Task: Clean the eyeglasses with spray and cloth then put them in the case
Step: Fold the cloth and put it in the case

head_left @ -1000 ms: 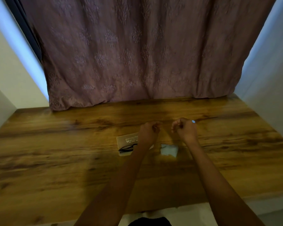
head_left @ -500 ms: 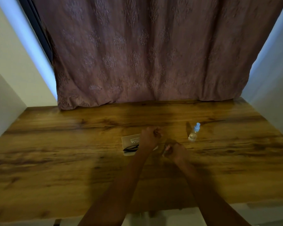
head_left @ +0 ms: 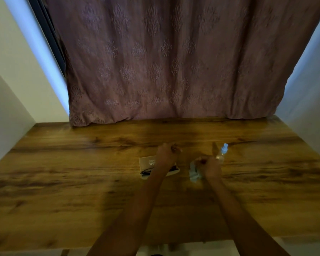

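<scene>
My left hand (head_left: 166,154) is closed in a fist above the beige case (head_left: 147,162). A thin dark piece at its fingertips looks like the eyeglasses (head_left: 176,149); most of them are hidden in the fist. A black strip (head_left: 146,172) shows along the case's near edge, under my forearm. My right hand (head_left: 210,167) is closed on the pale blue cloth (head_left: 194,173), which hangs just above the table, right of the case. The small clear spray bottle (head_left: 222,153) with a blue nozzle stands upright just behind my right hand.
The wooden table (head_left: 81,182) runs wide to both sides, its near edge at the bottom. A mauve patterned curtain (head_left: 164,71) hangs against the far edge. White walls close in on the left and right.
My right hand set the spray bottle down on the table, moved toward me and took hold of the cloth. My left hand has stayed in its fist above the case.
</scene>
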